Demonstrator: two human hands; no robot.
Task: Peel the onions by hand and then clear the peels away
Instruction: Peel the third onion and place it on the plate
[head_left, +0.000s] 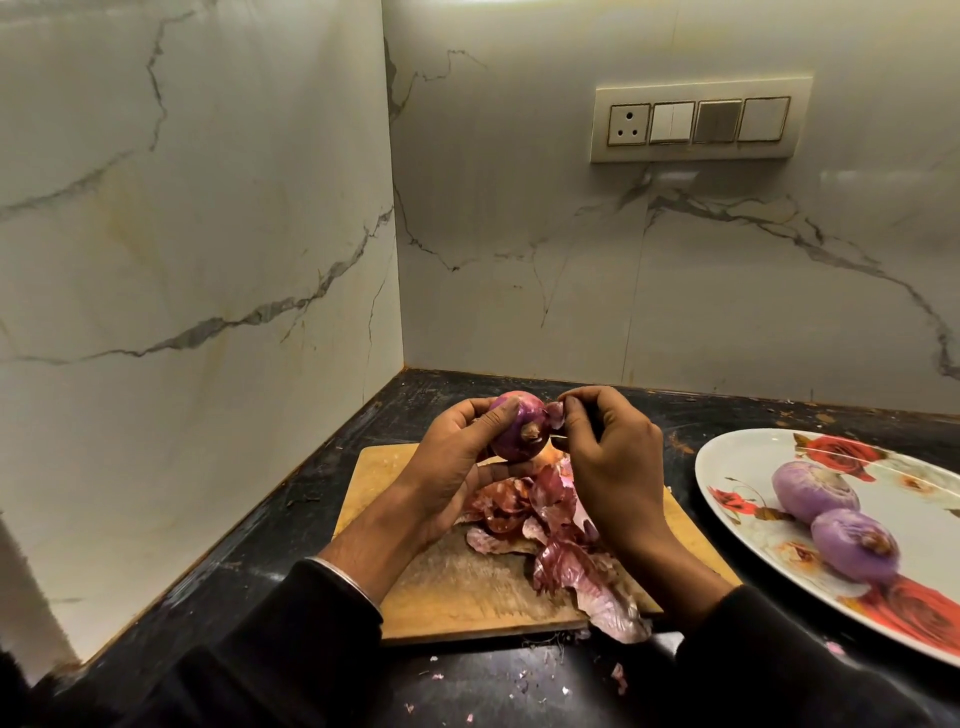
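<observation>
We hold the round red onion (514, 428) in our curled left hand (457, 457), root end toward us, while our right hand (608, 457), just beside it on the right, pinches a loose flap of purple skin (555, 413).

both forearms are covered by long dark sleeves, black or close to it, of a soft matte cloth with no print, stripe or logo to be seen. the left sleeve (291, 618) ends in a plain cuff a little short of the wrist, and just past that cuff sits a thin silver-coloured metal bangle (345, 576), smooth and round (it catches a pale line of light along its edge). the right sleeve (779, 649) ends in a similar plain cuff, with no band or watch showing beyond it. the left hand (457, 457) and right hand (610, 457) are bare: no gloves, and no rings that can be made out.
</observation>
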